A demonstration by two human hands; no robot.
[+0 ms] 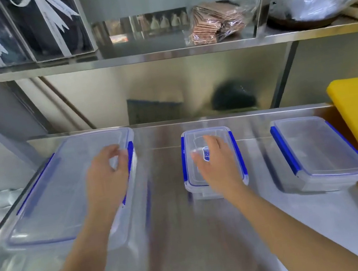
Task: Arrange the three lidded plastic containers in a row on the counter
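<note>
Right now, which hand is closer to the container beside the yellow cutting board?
Right. The right hand rests over the small middle container, next to that container; the left hand is over the large container at the far left.

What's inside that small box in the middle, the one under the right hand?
The small box looks empty through its clear lid, with only a small blue-printed label showing. The right hand lies over part of the lid, so what is beneath it stays hidden.

Bright, even light; soft glare on the steel counter (184, 239); motion blur throughout; edges bowed by the wide lens.
</note>
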